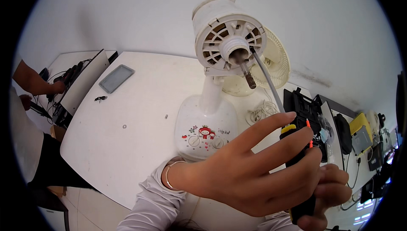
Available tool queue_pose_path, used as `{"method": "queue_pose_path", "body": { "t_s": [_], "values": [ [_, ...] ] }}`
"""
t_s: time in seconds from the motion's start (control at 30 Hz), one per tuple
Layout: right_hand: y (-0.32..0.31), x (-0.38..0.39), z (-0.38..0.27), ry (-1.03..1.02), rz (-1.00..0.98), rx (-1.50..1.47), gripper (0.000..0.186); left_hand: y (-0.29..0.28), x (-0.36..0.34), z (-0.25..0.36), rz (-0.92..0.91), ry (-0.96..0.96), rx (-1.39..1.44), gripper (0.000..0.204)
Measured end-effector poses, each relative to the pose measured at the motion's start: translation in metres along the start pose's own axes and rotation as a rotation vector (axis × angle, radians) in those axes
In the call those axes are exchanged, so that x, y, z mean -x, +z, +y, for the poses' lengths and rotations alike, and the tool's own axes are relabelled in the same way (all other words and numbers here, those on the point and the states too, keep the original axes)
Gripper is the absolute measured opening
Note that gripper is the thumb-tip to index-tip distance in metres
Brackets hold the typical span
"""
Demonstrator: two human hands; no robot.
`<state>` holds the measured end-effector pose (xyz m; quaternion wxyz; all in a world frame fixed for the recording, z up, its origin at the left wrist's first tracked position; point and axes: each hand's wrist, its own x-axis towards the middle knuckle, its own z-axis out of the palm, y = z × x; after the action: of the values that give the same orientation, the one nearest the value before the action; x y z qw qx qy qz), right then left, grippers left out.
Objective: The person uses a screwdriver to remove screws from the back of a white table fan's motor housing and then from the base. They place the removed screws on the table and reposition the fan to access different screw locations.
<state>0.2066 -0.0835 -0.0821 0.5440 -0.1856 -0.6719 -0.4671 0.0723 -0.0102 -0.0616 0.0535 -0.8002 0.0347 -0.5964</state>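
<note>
A white desk fan [210, 21] stands without front guard or blades, its motor housing and shaft exposed above a base [188, 127] with red cartoon decals. A long screwdriver [269, 78] slants from a slot in the housing, right of the shaft, down to a black-and-yellow handle in my hands. My left hand [254, 176], with a bracelet at the wrist, is curled over the handle, index finger raised along it. My right hand [333, 188] grips the handle from behind, partly hidden by the left. Two small metal pieces [124, 126] lie apart on the white table [89, 150].
A grey tray [116, 79] and small black part [100, 98] lie left. Behind the fan sit a round guard [277, 57] and coiled cable [263, 110]. An open black tool case [296, 101] and equipment crowd the right. Another person [34, 80] works among cables at far left.
</note>
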Motion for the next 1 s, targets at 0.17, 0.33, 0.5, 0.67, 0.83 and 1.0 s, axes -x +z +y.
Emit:
{"method": "queue_pose_path", "body": {
  "t_s": [0.17,0.33,0.5,0.67,0.83,1.0],
  "values": [
    [-0.009,0.011,0.004,0.034,-0.079,-0.098,0.031,0.01,0.002,0.0,0.086,-0.038,0.005,0.01],
    [0.018,0.003,0.003,0.024,0.136,0.152,0.038,0.002,0.006,-0.002,-0.009,-0.008,-0.009,0.008],
    [-0.004,0.004,-0.003,0.053,-0.074,-0.061,0.035,0.002,0.003,-0.001,-0.01,-0.012,-0.022,0.014],
    [-0.002,0.009,0.009,-0.05,-0.059,-0.151,0.028,0.005,0.001,-0.002,-0.033,-0.013,-0.038,0.007],
    [-0.002,0.001,0.004,-0.067,-0.084,0.086,0.028,0.002,0.003,-0.003,0.002,0.016,0.024,0.007],
    [-0.037,0.001,-0.037,0.706,-0.226,-0.295,0.028,-0.002,0.008,-0.006,-0.018,-0.036,-0.018,0.015]
  ]
}}
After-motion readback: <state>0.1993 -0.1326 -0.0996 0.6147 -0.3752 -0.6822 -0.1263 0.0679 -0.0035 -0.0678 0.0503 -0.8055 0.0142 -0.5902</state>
